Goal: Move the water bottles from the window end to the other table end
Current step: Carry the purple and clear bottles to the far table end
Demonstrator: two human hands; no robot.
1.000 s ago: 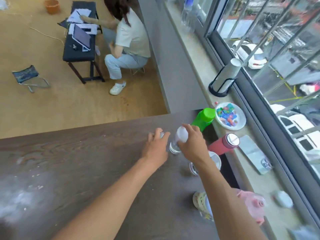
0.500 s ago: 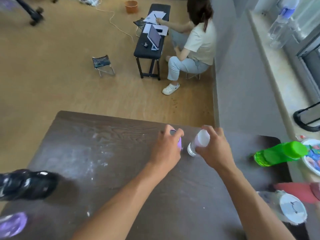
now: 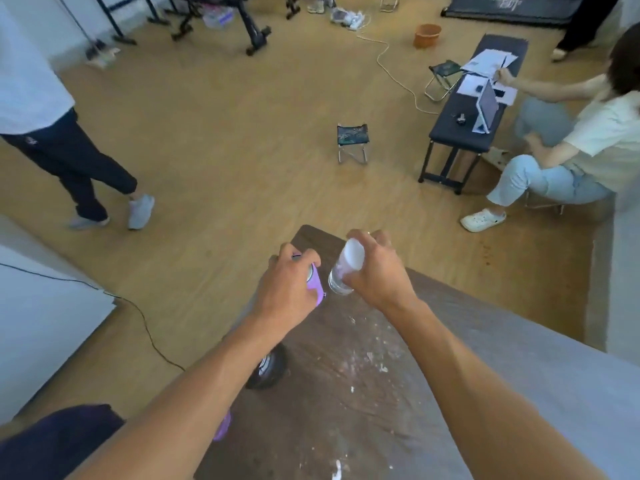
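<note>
My left hand (image 3: pixel 285 289) grips a small purple bottle (image 3: pixel 316 288) from above, near the far corner of the dark wooden table (image 3: pixel 346 375). Beside it my right hand (image 3: pixel 375 271) holds a clear bottle with a white cap (image 3: pixel 344 270), tilted, its base close to the tabletop. The two bottles are almost side by side, a small gap between them. Under my left forearm a black bottle (image 3: pixel 270 370) stands on the table, and a second purple bottle (image 3: pixel 221 427) peeks out lower down, mostly hidden.
The table's left edge and far corner are close to both hands. White smears mark the tabletop. One person stands on the floor at left (image 3: pixel 69 161), another sits at right (image 3: pixel 561 150) by a dark bench (image 3: pixel 464 126). A folding stool (image 3: pixel 352 142) stands beyond the table.
Both hands carried their bottles away from the window end to the table's other end. The view swung left, so the window sill and the green and red bottles have left the frame.
</note>
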